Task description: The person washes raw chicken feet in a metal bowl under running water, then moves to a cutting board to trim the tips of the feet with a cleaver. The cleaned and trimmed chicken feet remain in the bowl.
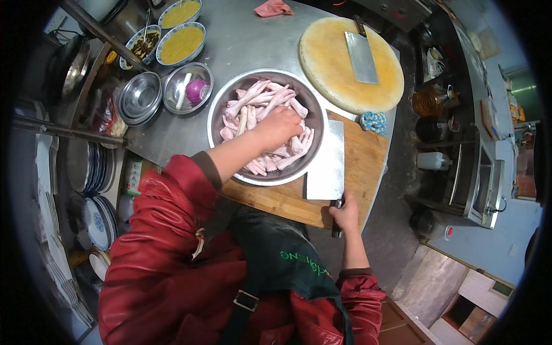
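Note:
A large steel bowl (211, 134) holds a heap of raw, pale-pink poultry pieces (293, 163), many of them long and thin. My left hand (281, 125) is down on the heap, its fingertips hidden, so its grip cannot be told. The bowl overlaps the wooden cutting board (365, 151). My right hand (347, 210) is wrapped around the dark handle of a broad cleaver (326, 168). That blade lies flat over the board, just right of the bowl, pointing away from me.
Behind the board, a second cleaver (361, 57) lies on a thick round chopping block (321, 56). A blue-and-white cloth (373, 123) sits beside it. To the left, a small steel bowl (168, 107) holds a purple onion (197, 91); stacked bowls (140, 97) and patterned bowls (180, 45) stand nearby.

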Action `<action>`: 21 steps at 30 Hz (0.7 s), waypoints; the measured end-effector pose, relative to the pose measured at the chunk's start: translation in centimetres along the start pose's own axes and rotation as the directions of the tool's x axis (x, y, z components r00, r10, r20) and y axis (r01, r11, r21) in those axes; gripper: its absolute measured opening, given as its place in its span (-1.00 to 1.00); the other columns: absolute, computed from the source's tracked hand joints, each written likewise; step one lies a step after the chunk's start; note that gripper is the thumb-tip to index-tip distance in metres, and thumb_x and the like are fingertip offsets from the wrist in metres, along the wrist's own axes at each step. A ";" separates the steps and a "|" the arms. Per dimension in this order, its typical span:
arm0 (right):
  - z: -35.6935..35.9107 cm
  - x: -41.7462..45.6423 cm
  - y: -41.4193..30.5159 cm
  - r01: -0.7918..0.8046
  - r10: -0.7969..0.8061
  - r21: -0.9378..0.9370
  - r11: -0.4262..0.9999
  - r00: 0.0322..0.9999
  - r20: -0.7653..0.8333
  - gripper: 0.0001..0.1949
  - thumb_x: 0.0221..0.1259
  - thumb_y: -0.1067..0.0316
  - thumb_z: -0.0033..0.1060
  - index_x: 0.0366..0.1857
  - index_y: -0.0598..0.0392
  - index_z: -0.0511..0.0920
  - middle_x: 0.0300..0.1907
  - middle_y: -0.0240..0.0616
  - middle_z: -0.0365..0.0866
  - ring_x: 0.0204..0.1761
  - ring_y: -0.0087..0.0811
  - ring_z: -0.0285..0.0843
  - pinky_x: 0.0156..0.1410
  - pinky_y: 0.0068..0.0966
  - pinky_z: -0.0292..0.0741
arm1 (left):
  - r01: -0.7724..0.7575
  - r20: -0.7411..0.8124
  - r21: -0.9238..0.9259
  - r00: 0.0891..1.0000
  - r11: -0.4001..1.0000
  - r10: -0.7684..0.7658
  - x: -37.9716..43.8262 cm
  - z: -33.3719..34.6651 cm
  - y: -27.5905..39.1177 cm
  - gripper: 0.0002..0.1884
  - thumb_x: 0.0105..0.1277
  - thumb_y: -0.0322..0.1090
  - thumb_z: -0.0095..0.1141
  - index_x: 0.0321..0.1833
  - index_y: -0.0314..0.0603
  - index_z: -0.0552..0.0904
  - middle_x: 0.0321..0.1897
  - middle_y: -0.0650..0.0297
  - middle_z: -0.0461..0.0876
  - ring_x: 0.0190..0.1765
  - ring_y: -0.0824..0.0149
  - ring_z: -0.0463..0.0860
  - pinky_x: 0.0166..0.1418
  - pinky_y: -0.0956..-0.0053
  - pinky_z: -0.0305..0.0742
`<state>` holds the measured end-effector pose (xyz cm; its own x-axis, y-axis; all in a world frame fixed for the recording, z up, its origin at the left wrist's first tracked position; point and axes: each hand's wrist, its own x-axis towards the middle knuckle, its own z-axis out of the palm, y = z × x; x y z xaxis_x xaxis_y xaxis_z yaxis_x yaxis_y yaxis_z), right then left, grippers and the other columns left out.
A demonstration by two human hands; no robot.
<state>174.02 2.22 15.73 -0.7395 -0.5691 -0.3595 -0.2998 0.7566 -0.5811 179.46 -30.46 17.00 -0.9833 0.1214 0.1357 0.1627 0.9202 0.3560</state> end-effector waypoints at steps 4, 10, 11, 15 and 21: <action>-1.9 -2.6 2.4 -0.435 0.164 0.764 0.476 0.898 0.409 -0.81 0.03 0.58 0.10 -0.27 0.10 0.41 -0.46 -0.33 0.47 -0.58 -0.54 0.47 -0.49 -0.58 0.46 | 0.286 -0.113 -0.791 0.801 0.541 -0.588 -0.4 -5.0 1.1 -0.84 0.19 -0.49 0.16 -0.17 -0.19 0.59 -0.12 0.20 0.62 -0.06 0.23 0.61 0.07 0.37 0.48; -3.0 -6.3 4.0 -0.403 0.223 0.740 0.539 0.915 0.335 -0.87 0.26 0.35 0.17 -0.30 0.12 0.44 -0.64 -0.40 0.45 -0.68 -0.58 0.39 -0.58 -0.61 0.36 | -0.055 0.097 -0.984 0.644 -0.172 -0.759 -3.0 -6.8 1.0 -0.75 0.24 -0.56 0.14 -0.06 -0.12 0.46 -0.05 0.17 0.61 0.04 0.32 0.61 0.09 0.48 0.58; -2.8 -6.4 4.1 -0.397 0.222 0.743 0.540 0.918 0.329 -0.87 0.26 0.36 0.18 -0.31 0.12 0.44 -0.64 -0.40 0.45 -0.69 -0.59 0.39 -0.58 -0.61 0.36 | -0.072 0.121 -0.972 0.660 -0.223 -0.741 -3.2 -6.8 1.4 -0.72 0.22 -0.61 0.12 -0.06 -0.11 0.46 -0.01 0.12 0.61 0.04 0.29 0.61 0.09 0.48 0.59; -2.2 -7.0 5.8 -0.379 0.239 0.743 0.552 0.925 0.295 -0.87 0.22 0.37 0.22 -0.35 0.13 0.45 -0.63 -0.40 0.47 -0.69 -0.60 0.39 -0.58 -0.61 0.36 | -0.113 0.106 -0.971 0.591 -0.212 -0.799 -4.0 -7.0 1.7 -0.76 0.27 -0.52 0.10 -0.04 -0.06 0.47 0.01 0.09 0.60 0.05 0.25 0.60 0.08 0.41 0.54; -2.4 -6.9 6.0 -0.363 0.260 0.710 0.603 0.931 0.256 -0.86 0.21 0.38 0.23 -0.38 0.13 0.45 -0.63 -0.40 0.47 -0.69 -0.61 0.38 -0.59 -0.62 0.35 | 0.203 0.029 -0.972 0.604 0.118 -0.796 -5.4 -9.0 0.6 -0.53 0.40 -0.26 0.02 0.32 -0.17 0.29 -0.12 0.22 0.63 -0.09 0.40 0.62 0.00 0.51 0.52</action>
<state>175.83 11.42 16.52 -0.6125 -0.4158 -0.6722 0.5159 0.4340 -0.7386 185.64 -33.92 24.82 -0.7262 -0.6484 -0.2285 -0.1007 -0.2284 0.9683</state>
